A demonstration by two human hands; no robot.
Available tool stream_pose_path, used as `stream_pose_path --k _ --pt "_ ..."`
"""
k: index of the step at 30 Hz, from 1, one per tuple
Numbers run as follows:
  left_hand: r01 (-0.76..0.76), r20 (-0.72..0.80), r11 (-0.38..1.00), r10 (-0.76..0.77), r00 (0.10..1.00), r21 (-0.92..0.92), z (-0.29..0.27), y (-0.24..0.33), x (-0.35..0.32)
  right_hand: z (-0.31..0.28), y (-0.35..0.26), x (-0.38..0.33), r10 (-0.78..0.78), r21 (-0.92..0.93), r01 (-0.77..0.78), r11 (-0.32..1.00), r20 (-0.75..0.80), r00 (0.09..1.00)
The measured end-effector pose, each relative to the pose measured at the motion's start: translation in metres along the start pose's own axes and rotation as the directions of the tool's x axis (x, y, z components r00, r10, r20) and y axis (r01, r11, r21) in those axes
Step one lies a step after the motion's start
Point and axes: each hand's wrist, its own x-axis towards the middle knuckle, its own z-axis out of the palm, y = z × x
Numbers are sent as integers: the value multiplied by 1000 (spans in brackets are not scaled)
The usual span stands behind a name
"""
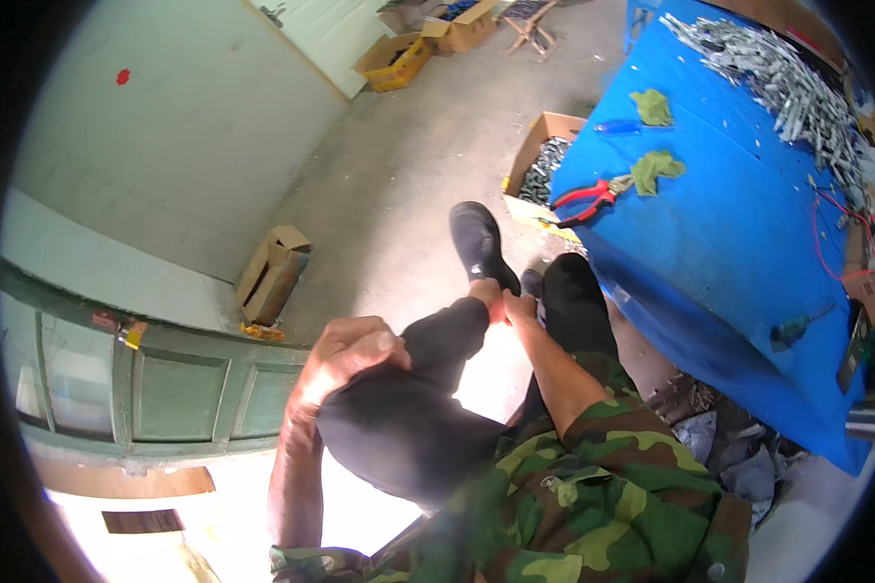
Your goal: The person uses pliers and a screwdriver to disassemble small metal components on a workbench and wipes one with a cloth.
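My left hand [355,352] rests at the bent knee of my black trousers [408,428], fingers curled and thumb across them. Whether anything lies inside that fist is hidden. Farther down the leg, my right hand [517,304] is closed against the bare ankle [486,296] above a dark shoe [478,243]. On the blue-covered table [690,233] to the right, neither hand touches the red-handled pliers [593,199]. Two green cloth scraps [653,107] and a blue-handled screwdriver [620,126] lie near the pliers.
A heap of silvery metal parts [787,87] covers the table's far right. An open carton of metal parts [544,170] stands by the table's left edge. One narrow carton [274,277] is by the wall; yellow cartons [396,63] are farther off. Green panelling [180,394] runs on the left.
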Motion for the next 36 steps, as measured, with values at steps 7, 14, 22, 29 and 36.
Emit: stream_pose_path --k 7,14,22,29,36 --pt "16 41 1000 -17 999 16 -2 -2 -6 -5 -21 4 185 -211 -203 956 -101 978" --pt "-24 34 999 25 999 -46 -12 -9 -2 -12 -3 6 228 382 -240 892 79 971" --pt "-15 28 1000 15 1000 3 -13 -7 1 -19 2 0 381 463 -483 743 301 874" --pt "-17 -6 999 16 1000 -45 -20 -22 -3 -46 27 -26 235 133 -361 923 550 802" --pt "-62 -37 995 59 998 -75 -20 -16 0 -29 61 -2 -456 -500 581 642 360 814"
